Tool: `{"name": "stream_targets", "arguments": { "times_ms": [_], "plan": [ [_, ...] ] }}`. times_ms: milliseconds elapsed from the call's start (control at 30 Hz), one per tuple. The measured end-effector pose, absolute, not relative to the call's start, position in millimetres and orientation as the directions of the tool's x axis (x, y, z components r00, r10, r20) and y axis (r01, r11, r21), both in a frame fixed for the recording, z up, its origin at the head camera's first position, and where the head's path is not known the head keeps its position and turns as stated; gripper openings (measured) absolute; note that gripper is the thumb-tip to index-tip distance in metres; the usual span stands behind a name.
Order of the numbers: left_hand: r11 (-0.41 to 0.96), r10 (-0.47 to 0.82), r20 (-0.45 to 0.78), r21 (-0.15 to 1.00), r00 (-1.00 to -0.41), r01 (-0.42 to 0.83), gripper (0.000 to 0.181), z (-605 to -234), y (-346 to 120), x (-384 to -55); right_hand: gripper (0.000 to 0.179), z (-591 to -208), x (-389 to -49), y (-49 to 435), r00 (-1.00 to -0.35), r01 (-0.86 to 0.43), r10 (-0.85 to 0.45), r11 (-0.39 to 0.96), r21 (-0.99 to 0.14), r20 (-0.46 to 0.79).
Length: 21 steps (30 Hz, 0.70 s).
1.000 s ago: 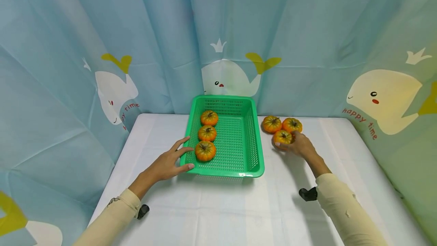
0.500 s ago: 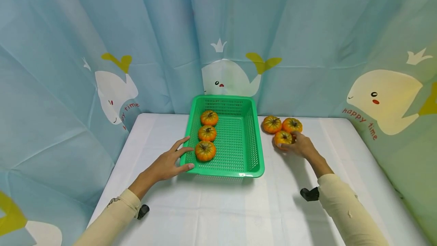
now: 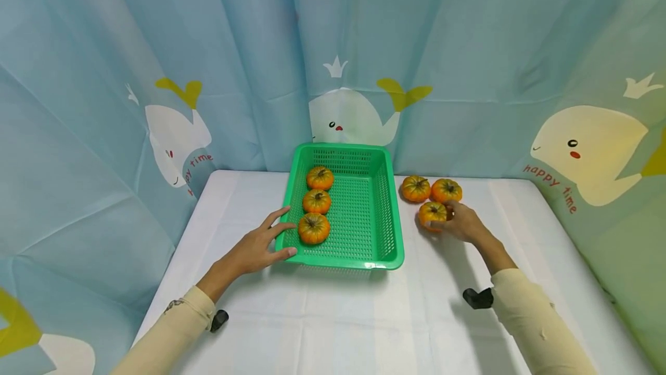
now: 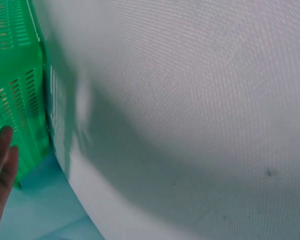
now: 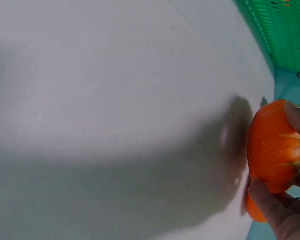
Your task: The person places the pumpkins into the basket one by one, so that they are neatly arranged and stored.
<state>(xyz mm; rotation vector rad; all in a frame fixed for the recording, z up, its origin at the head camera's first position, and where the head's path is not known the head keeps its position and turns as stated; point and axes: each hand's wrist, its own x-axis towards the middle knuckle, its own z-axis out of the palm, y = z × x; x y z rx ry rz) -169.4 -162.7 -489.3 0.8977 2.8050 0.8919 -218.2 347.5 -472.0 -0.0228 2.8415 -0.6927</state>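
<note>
A green plastic basket stands on the table with a column of 3 small orange pumpkins along its left side. My left hand touches the basket's left rim, fingers spread; in the left wrist view its fingers lie by the slotted side wall. To the right of the basket, my right hand grips another small pumpkin between thumb and fingers. In the right wrist view this pumpkin shows its orange side, with a shadow on the cloth beside it. Whether it touches the table I cannot tell.
Two more pumpkins, one at left and one at right, sit just behind the gripped one. A white cloth covers the table. A blue curtain with whale prints hangs along the back and both sides.
The gripped pumpkin and my right hand have shifted very slightly to the right. My left hand keeps its place at the basket's rim.
</note>
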Motion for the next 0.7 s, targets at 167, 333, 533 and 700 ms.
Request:
{"name": "stream_targets", "arguments": {
  "times_ms": [167, 333, 533, 700],
  "plan": [
    [0.660, 0.546, 0.115, 0.551, -0.830, 0.511, 0.055, -488.3, -162.4, -170.9, 0.087, -461.1, -218.7, 344.2, -0.980, -0.006, -0.098, 0.883, -0.470, -0.172],
    [0.652, 0.550, 0.118, 0.557, -0.827, 0.514, 0.055, -485.7, -162.0, -172.0, 0.087, -445.9, -216.8, 338.2, -0.982, -0.042, -0.124, 0.876, -0.480, -0.141],
    [0.653, 0.557, 0.119, 0.549, -0.822, 0.522, 0.055, -483.8, -162.4, -172.3, 0.085, -423.1, -213.6, 330.2, -0.986, -0.064, -0.132, 0.863, -0.501, -0.101],
    [0.661, 0.550, 0.115, 0.546, -0.827, 0.516, 0.055, -484.8, -162.7, -173.1, 0.082, -410.2, -213.4, 324.5, -0.987, -0.091, -0.149, 0.824, -0.560, -0.058]
  ]
}}
